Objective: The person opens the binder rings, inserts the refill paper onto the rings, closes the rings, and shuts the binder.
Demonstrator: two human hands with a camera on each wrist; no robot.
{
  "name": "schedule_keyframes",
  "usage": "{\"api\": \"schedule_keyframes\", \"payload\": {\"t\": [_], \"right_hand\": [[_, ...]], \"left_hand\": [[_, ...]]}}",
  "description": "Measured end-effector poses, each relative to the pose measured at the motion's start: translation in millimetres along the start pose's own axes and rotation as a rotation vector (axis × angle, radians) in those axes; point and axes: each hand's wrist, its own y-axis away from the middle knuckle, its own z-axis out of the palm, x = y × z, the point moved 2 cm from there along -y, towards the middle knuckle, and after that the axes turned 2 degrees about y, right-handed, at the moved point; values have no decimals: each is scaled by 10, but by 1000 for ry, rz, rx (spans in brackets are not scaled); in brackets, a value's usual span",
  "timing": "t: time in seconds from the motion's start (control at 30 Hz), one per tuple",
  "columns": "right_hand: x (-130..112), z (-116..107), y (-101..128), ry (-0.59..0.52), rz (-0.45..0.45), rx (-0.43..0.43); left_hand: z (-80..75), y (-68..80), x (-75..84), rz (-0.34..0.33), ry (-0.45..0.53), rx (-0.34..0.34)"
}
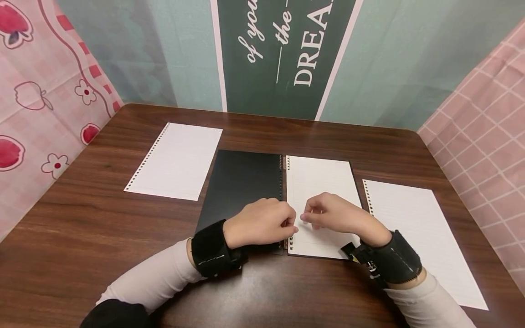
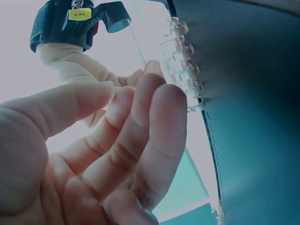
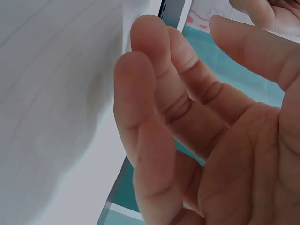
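Now, what I see from my screen:
Binder [image 1: 242,187]: it lies open in the middle of the table [image 1: 82,228], black cover on the left, lined page [image 1: 320,200] on the right.
Rings [image 2: 187,70]: clear, down the middle of the binder.
Left hand [image 1: 260,222]: on the cover's near edge, fingers curled beside the rings; I cannot tell if they pinch one.
Right hand [image 1: 334,214]: on the page, fingers loosely bent, holding nothing I can see.
Loose sheets: one far left [image 1: 176,159], one right [image 1: 418,237].
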Motion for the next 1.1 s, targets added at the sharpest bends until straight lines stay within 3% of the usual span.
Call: {"api": "schedule_keyframes", "payload": {"t": [0.7,1.1], "right_hand": [[121,-51,143,-6,11,38],[187,-181,250,9,63,85]], "left_hand": [[39,-76,112,11,-25,-8],[25,-180,200,25,-29,-21]]}}
